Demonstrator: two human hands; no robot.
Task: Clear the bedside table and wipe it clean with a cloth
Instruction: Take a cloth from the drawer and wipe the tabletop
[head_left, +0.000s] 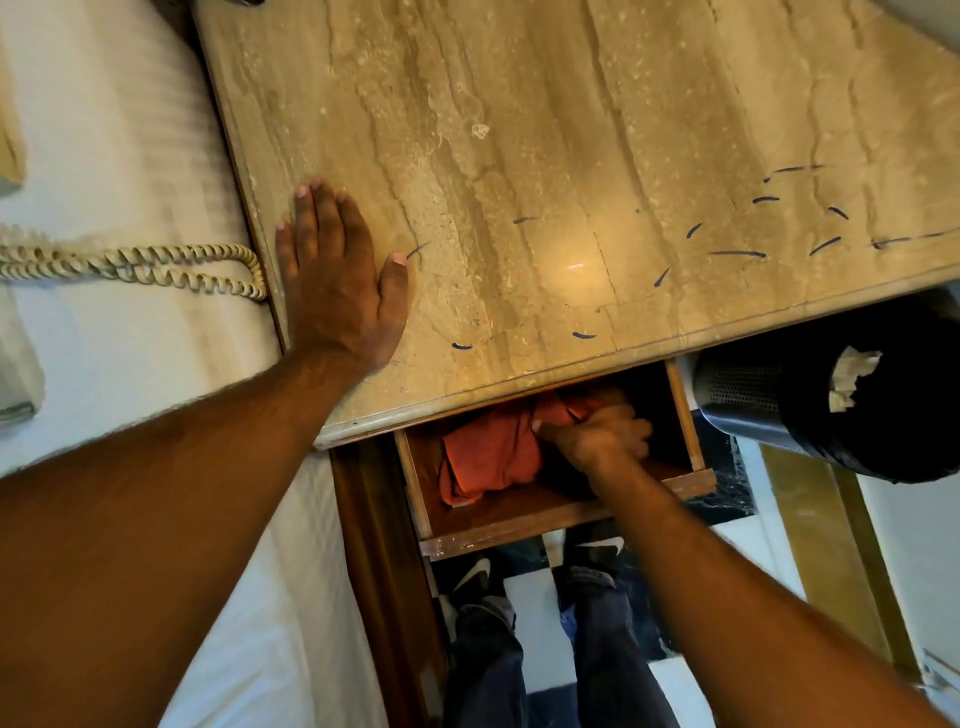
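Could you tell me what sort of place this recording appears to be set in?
Most likely a hotel bedroom, or a bedroom at least. A marble-topped bedside table stands against a bed with white sheets, a coiled telephone cord lies on the bed, and a lined waste bin sits beside the table.

Left hand (340, 278) lies flat, palm down, on the marble counter (571, 156) near its bed-side edge; dark pen marks (737, 253) cross the stone. Right hand (597, 434) is closed on an orange cloth (493, 457) inside the open wooden drawer (519, 525). A coiled telephone cord (135, 262) rests on the bed (130, 156); a black-lined wastebasket (831, 400) stands at right.
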